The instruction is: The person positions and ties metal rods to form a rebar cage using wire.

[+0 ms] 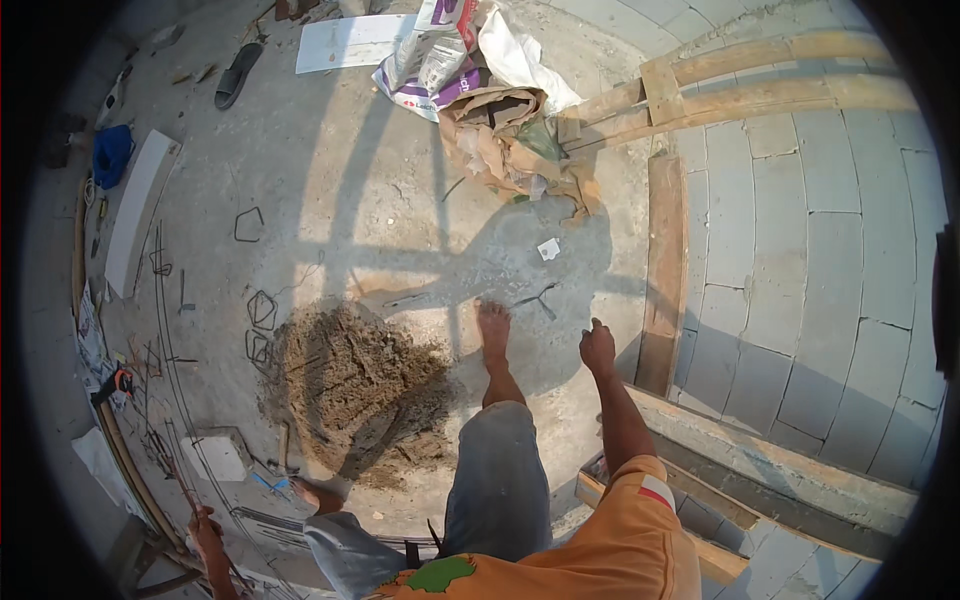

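At the lower left, my left hand is closed around a thin steel rod, one of several long rods there. My right hand hangs beside my right knee with its fingers curled; whatever it holds, if anything, is too small to make out. A sand pile lies on the floor left of my bare foot. Bent wire stirrups lie just beyond it. In front of my foot are a dark Y-shaped object and a small white piece.
Timber planks run along the pale block wall at right. Crumpled bags are heaped at the far side. A white block, a long white slab, a sandal and a red-handled tool lie to the left.
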### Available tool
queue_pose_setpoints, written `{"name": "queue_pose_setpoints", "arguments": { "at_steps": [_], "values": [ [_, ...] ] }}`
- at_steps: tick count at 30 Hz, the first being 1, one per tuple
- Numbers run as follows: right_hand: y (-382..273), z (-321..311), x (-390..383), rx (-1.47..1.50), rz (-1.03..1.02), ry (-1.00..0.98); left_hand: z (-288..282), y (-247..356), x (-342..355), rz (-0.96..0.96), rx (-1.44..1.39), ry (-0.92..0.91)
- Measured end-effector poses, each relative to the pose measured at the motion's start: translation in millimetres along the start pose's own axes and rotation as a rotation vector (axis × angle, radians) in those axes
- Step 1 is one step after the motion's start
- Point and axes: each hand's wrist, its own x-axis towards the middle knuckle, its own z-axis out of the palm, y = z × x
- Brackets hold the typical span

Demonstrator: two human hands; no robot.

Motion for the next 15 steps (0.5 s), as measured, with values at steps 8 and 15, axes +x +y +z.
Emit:
{"name": "queue_pose_setpoints", "arguments": {
  "at_steps": [8, 15],
  "values": [
    [-51, 61, 354, -0.097, -0.176, -0.008, 241, 201, -165, -0.204, 0.316, -0.372],
    [-42, 150, 424, -0.256, -0.452, 0.226, 286, 248, -179, -0.186, 0.334, -0.285]
  ]
}}
